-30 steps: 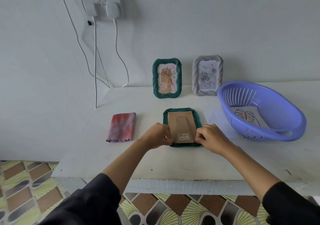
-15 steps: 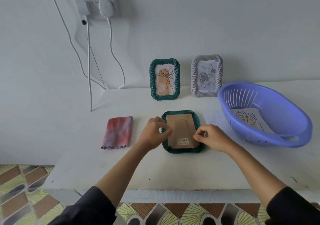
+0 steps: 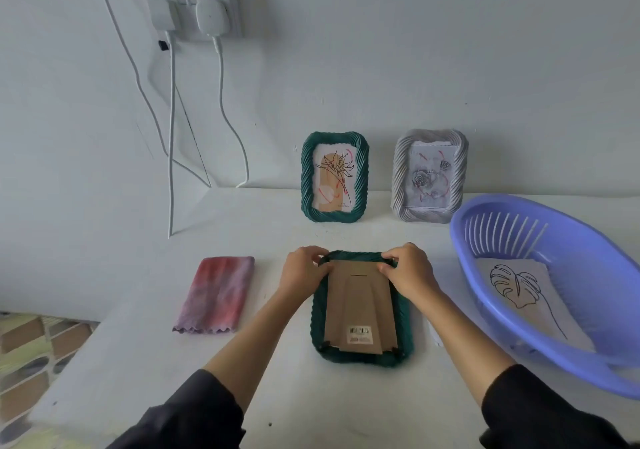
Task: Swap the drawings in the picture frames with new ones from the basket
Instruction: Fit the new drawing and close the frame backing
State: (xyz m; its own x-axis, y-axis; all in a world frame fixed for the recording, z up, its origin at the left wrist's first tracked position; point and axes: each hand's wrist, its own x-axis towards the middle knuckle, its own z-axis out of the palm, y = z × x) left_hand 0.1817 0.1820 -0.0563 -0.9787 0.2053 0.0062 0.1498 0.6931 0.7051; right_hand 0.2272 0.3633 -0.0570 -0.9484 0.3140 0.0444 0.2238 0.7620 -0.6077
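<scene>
A dark green picture frame [image 3: 403,331] lies face down on the white table [image 3: 332,396], its brown cardboard backing [image 3: 360,310] with a barcode sticker facing up. My left hand [image 3: 304,272] pinches the frame's far left corner at the backing's edge. My right hand [image 3: 407,270] pinches the far right corner the same way. Against the wall stand a green frame [image 3: 335,177] with a flower drawing and a grey frame [image 3: 429,176] with a rose drawing. The purple basket [image 3: 512,338] at the right holds a leaf drawing [image 3: 519,287].
A folded pink and purple cloth [image 3: 216,294] lies left of the face-down frame. White cables [image 3: 221,102] hang from a wall socket [image 3: 194,7] down to the table's back left. The table's left edge drops to a patterned tiled floor [image 3: 27,351].
Both hands have moved from the near end of the face-down frame, along its sides, to its far corners. The view has shifted closer and slightly right.
</scene>
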